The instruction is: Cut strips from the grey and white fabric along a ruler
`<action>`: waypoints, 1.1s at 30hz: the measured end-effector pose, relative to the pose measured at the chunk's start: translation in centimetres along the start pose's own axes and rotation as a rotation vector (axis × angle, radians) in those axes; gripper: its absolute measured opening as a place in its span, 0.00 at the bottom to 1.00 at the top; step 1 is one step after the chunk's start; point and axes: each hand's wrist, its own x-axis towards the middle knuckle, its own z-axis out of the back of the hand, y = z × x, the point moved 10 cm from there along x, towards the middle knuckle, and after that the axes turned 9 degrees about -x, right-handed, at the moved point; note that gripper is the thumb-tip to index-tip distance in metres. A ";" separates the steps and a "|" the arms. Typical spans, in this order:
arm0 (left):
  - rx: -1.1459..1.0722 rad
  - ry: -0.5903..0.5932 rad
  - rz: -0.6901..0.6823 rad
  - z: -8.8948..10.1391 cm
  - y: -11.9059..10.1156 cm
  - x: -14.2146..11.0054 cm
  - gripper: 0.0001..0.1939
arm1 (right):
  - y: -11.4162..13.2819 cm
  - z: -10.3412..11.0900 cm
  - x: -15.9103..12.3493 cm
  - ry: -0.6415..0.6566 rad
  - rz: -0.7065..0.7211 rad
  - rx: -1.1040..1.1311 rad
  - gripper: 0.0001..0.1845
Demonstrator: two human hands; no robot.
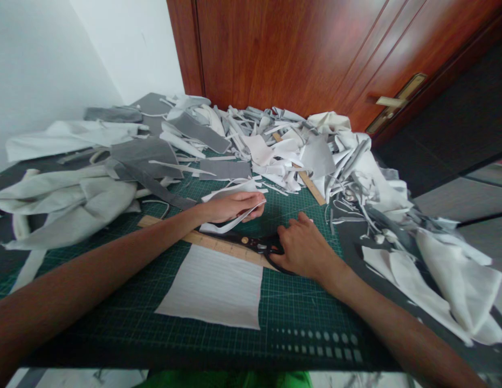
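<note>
My left hand [242,206] is closed on a narrow white fabric strip [224,226], pinched near its right end. Beside it, my right hand [301,242] grips the black handles of a pair of scissors [256,243]. The blades point left and pass beneath the strip, partly hidden, so how far apart they are cannot be made out. Under the scissors lies a wooden ruler [226,249], slanting across the green cutting mat [153,293]. A white fabric rectangle [218,285] rests flat on the mat, its upper edge at the ruler.
White and grey scraps [270,140] are heaped along the back. A second wooden ruler [313,188] sticks out of them. Crumpled cloth [81,199] lies at left, and more white pieces [453,275] at right. A wooden door [283,54] stands behind the table.
</note>
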 end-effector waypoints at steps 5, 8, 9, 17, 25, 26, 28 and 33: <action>-0.034 -0.013 0.001 -0.1 -0.2 0.0 0.23 | 0.0 -0.3 -0.1 0.014 -0.003 -0.007 0.21; -0.050 -0.022 0.008 0.0 -0.1 0.0 0.23 | 0.0 -0.3 -0.3 0.027 -0.008 0.004 0.21; -0.053 -0.025 0.010 0.0 0.0 0.0 0.23 | 0.0 -0.3 -0.3 0.035 -0.008 0.009 0.21; -0.035 -0.039 0.023 0.2 0.0 -0.1 0.23 | 0.0 -0.3 -0.2 0.035 -0.003 0.027 0.20; -0.035 -0.033 0.024 0.0 -0.1 0.0 0.25 | -0.1 -0.4 -0.3 0.016 -0.001 0.025 0.21; -0.030 -0.031 0.029 0.0 -0.1 0.0 0.25 | -0.1 -0.4 -0.3 0.013 -0.001 0.024 0.21; -0.023 -0.026 0.025 0.0 -0.2 0.0 0.25 | -0.1 -0.4 -0.3 0.011 -0.003 0.020 0.21; -0.019 -0.026 0.017 0.1 -0.1 0.0 0.25 | -0.1 -0.4 -0.2 0.032 -0.005 0.011 0.20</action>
